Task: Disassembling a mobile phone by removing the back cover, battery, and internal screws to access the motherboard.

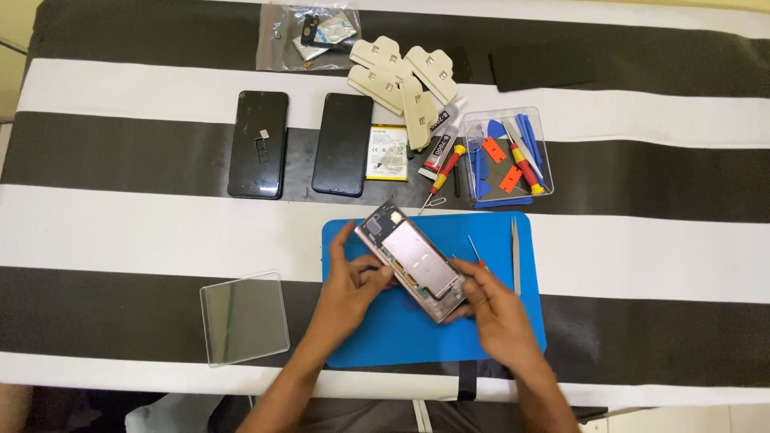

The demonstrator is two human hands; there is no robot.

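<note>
Both hands pinch opened phone (tilted) btwn them, over blue mat.

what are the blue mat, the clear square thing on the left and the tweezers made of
The blue mat looks like soft silicone or rubber: matte, flat, rounded corners, no glare. The clear square lid seems to be hard transparent plastic, as the striped cloth shows through it and its rim catches light. The tweezers look like bare metal, thin, grey and slightly shiny.
</note>
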